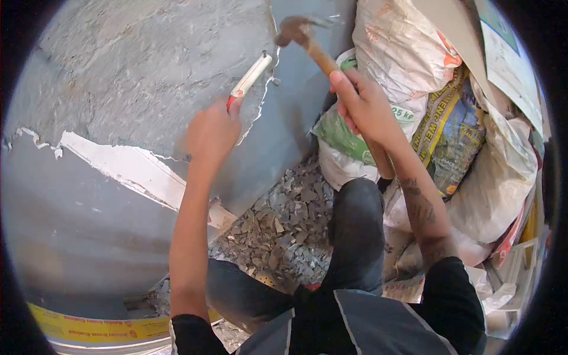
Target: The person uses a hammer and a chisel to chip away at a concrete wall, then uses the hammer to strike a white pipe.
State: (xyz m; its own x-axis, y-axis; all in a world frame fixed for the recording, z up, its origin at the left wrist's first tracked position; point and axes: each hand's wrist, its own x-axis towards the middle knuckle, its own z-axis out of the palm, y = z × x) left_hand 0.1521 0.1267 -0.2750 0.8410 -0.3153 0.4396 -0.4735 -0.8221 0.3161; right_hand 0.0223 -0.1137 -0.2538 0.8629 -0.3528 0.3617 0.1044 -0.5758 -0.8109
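My left hand (214,131) is closed around a chisel (253,76) with a white and red handle and a small dark metal end at the top. Its blade is hidden by my hand. In my right hand (370,109) is a claw hammer (322,58) by its wooden handle, its head slightly blurred, raised up and to the right of the chisel's end and apart from it. Behind both hands stands a grey wall (148,65), its rough inner layer bared at the upper left. A jagged white edge separates this from smooth grey coating (284,124).
Broken grey chips (290,219) cover the floor between wall and knees. Stacked white sacks (408,47) and a blue-yellow sack (455,130) crowd the right side. A white strip (130,168) shows along the broken edge, and a yellow printed band (89,328) lies at lower left.
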